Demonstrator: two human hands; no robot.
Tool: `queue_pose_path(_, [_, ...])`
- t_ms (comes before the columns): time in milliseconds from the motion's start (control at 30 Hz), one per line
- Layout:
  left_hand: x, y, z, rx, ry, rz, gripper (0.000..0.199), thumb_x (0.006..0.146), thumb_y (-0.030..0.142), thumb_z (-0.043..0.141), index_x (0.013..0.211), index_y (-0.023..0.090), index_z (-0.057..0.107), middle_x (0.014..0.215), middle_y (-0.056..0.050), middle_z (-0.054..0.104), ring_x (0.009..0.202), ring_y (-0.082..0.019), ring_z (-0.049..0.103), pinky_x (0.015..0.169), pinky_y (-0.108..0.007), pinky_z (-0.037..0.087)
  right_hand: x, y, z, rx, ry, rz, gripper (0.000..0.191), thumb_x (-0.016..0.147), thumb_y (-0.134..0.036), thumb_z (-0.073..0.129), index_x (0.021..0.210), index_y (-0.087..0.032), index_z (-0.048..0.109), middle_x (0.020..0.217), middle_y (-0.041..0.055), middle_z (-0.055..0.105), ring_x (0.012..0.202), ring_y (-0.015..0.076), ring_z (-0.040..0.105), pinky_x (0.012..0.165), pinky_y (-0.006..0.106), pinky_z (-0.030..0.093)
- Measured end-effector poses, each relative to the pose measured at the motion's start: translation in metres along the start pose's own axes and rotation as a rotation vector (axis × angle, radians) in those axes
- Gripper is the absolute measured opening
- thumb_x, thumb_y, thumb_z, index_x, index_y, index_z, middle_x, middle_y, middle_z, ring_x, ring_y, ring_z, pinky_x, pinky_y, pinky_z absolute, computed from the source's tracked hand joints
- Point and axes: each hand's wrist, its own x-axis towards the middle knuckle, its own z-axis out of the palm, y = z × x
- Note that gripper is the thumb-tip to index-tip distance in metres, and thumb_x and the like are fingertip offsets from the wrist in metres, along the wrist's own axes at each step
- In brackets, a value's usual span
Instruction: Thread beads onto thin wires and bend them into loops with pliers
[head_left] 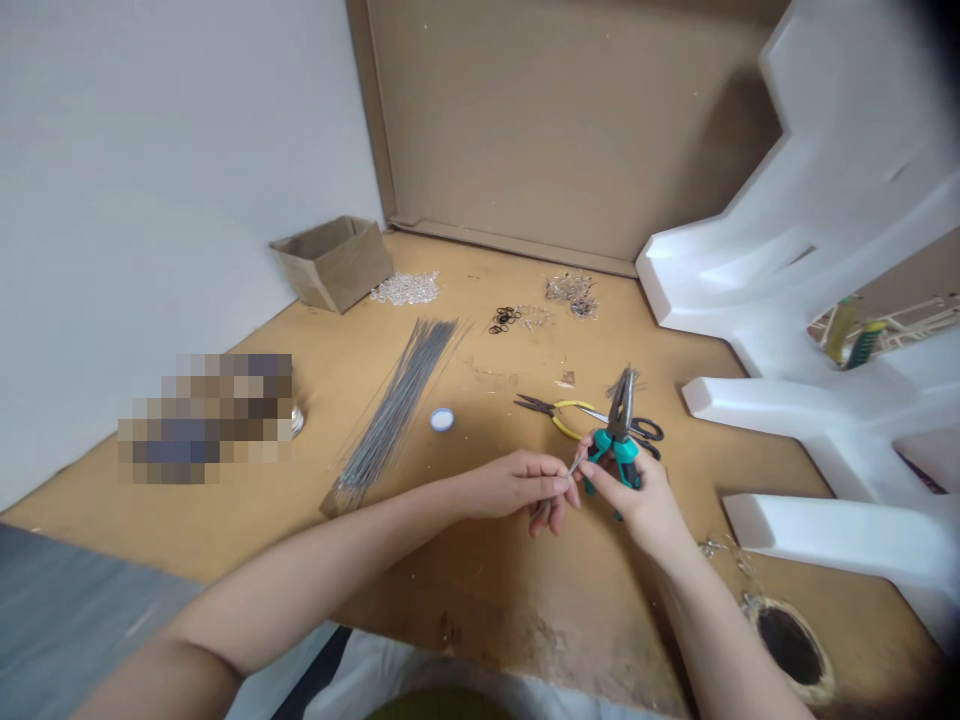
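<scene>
My left hand [534,488] is near the middle of the table, its thumb and fingers pinched on a thin wire piece [575,464]. Close on its right, my right hand [637,490] holds teal-and-black pliers [619,445] in its palm, their jaws pointing up and away from me. The thumb and a finger of that hand also meet at the wire's other end. Behind the hands lie yellow-handled pliers [559,408] and black-handled scissors [646,429]. A long bundle of straight grey wires [405,400] lies to the left of them.
A cardboard box [337,265] stands at the back left beside clear small pieces [409,288]. Black rings [504,319] and small wire parts [571,292] lie at the back. A round white disc [442,419] is mid-table. White foam [787,520] borders the right, near a round hole [791,645].
</scene>
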Motion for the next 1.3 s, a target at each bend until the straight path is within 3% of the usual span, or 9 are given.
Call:
queue_pose_path(133, [0.002,-0.006,0.001,0.046,0.043,0.023,0.031,0.086,0.041,0.039,0.086,0.012,0.051,0.059,0.002,0.051,0.044,-0.004,0.043,0.047,-0.018,0.035,0.0,0.004,-0.001,-0.057,0.018,-0.005,0.021,0.073,-0.034,0.062,0.087,-0.019,0.055,0.079,0.0025,0.059,0.073,0.017,0.056,0.072,0.031,0.046])
queue_pose_path(300, [0.002,-0.005,-0.01,0.125,0.246,0.116,0.03,0.087,0.038,0.037,0.085,0.012,0.052,0.055,0.005,0.041,0.047,-0.004,0.034,0.048,-0.017,0.029,0.002,0.002,-0.012,-0.107,0.026,0.005,0.028,0.077,-0.038,0.057,0.097,-0.019,0.056,0.096,0.0059,0.062,0.088,0.0205,0.057,0.081,0.033,0.043])
queue_pose_path(567, [-0.017,0.023,-0.033,0.133,0.426,0.22,0.027,0.087,0.034,0.037,0.095,0.013,0.052,0.054,0.006,0.039,0.046,-0.004,0.031,0.046,-0.017,0.026,0.004,-0.004,-0.021,-0.293,-0.161,0.079,0.029,0.079,-0.041,0.053,0.096,-0.019,0.057,0.096,0.0058,0.062,0.089,0.0226,0.055,0.081,0.033,0.041])
queue_pose_path(900, [-0.017,0.023,-0.022,0.105,0.263,0.133,0.025,0.087,0.031,0.036,0.09,0.012,0.051,0.061,0.003,0.049,0.045,-0.004,0.034,0.046,-0.017,0.029,0.003,-0.003,-0.019,-0.31,-0.277,0.159,0.028,0.079,-0.042,0.053,0.093,-0.018,0.056,0.084,0.0023,0.06,0.08,0.0186,0.054,0.074,0.029,0.041])
queue_pose_path(1100, [-0.017,0.027,-0.015,0.023,0.16,0.006,0.037,0.087,0.03,0.035,0.116,0.011,0.047,0.055,0.004,0.049,0.04,-0.003,0.029,0.041,-0.018,0.022,0.002,-0.007,-0.017,-0.106,-0.38,0.228,0.027,0.08,-0.04,0.052,0.093,-0.017,0.057,0.082,0.0046,0.06,0.078,0.0183,0.055,0.072,0.03,0.043])
queue_pose_path(1300, [-0.016,0.029,-0.012,0.003,0.161,-0.068,0.034,0.085,0.024,0.034,0.112,0.011,0.05,0.053,0.004,0.05,0.036,-0.003,0.029,0.038,-0.016,0.021,0.003,-0.008,-0.015,-0.046,-0.41,0.261,0.026,0.08,-0.04,0.052,0.092,-0.017,0.057,0.083,0.0055,0.06,0.077,0.0174,0.056,0.068,0.029,0.043])
